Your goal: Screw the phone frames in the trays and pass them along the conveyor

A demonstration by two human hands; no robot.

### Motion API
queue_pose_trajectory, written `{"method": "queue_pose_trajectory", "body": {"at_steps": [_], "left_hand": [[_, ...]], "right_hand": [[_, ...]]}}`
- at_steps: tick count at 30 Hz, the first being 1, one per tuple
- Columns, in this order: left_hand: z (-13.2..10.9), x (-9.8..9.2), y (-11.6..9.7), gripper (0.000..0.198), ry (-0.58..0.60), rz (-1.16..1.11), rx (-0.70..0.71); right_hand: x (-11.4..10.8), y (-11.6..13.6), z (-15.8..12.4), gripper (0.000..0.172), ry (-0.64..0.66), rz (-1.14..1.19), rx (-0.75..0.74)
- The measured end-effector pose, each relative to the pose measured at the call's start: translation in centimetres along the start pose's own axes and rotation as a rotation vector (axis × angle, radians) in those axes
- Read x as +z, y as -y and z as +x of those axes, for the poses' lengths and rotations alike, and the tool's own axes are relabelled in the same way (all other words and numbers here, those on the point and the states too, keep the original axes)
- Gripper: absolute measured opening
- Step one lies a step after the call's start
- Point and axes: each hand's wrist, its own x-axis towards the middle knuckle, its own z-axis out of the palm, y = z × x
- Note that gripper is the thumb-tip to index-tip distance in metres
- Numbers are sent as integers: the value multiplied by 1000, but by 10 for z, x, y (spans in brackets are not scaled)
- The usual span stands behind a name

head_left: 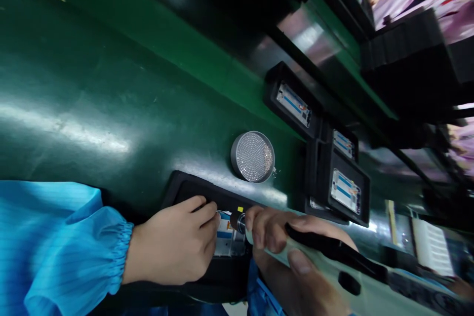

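Left hand [172, 242], fingers [205, 212] curled over a white-and-blue phone frame [225, 239] in a black rectangular tray [192, 190], grip unclear; right-hand fingers [266, 224] closed around a pale green electric screwdriver [318, 261], metal tip at the frame; round grey mesh tin [252, 156] of tiny screws at 12 o'clock; more black trays [292, 98] at 2 o'clock.
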Motion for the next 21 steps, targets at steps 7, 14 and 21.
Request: {"method": "queue_pose_trajectory", "body": {"at_steps": [7,14,21], "left_hand": [[1,0,0,22,1,-22,-13],[-1,2,-1,20,-4,-46,-25],[-1,-3,-3,42,96,26,-98]], "right_hand": [[-5,2,4,10,81,-19,89],[4,-7,3,5,44,-9,10],[-29,4,18,29,-161,131,-104]]}}
